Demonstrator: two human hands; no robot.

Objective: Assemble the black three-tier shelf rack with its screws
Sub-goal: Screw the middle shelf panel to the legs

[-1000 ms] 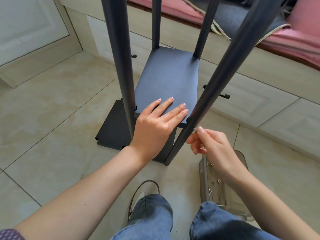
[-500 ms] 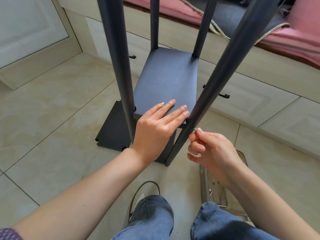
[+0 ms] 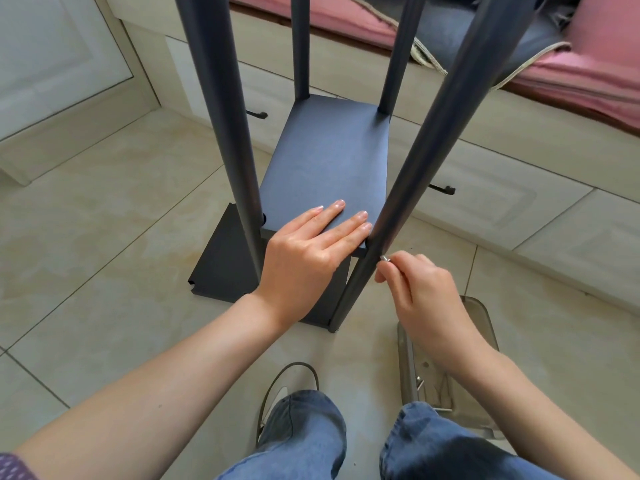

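Observation:
The black rack stands on the tiled floor with several upright poles, the near right pole [image 3: 408,188] slanting across the view. A black shelf board [image 3: 329,161] sits between the poles above the bottom board [image 3: 221,268]. My left hand [image 3: 304,258] lies flat on the near end of the shelf board, fingers straight. My right hand [image 3: 419,289] pinches a small silver screw [image 3: 385,258] against the near right pole, just below the shelf's corner.
A clear plastic tray [image 3: 478,327] with loose screws lies on the floor under my right forearm. My knees in blue jeans [image 3: 304,434] are at the bottom. A low cabinet with drawer handles [image 3: 443,189] and pink cushions [image 3: 588,74] runs behind the rack.
My right hand has turned at the screw, its fingers shifting round it against the pole. My left hand stays flat on the shelf board.

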